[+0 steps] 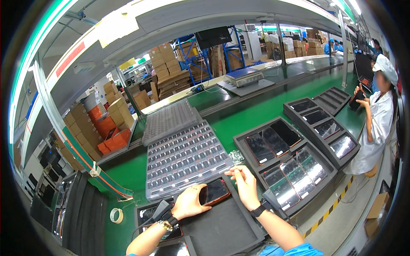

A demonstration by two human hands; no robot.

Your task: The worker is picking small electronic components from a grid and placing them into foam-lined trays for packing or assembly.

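Head view: left hand (190, 202) clamped across a dark phone with a reddish edge (215, 193), at the far end of the near dark tray (222, 232). Right hand (245, 183) raised just beside it, thumb and fingers together; cannot tell whether they hold anything. Clear compartment tray (186, 158) beyond, on green bench (226, 137). Tape roll (120, 216) at left.

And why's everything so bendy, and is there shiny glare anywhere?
In the head view, the fisheye lens curves the overhead shelf and leaves black corners; in the head view, white glare streaks some phones in the right-hand trays, while the phone at the left hand looks mostly dark.
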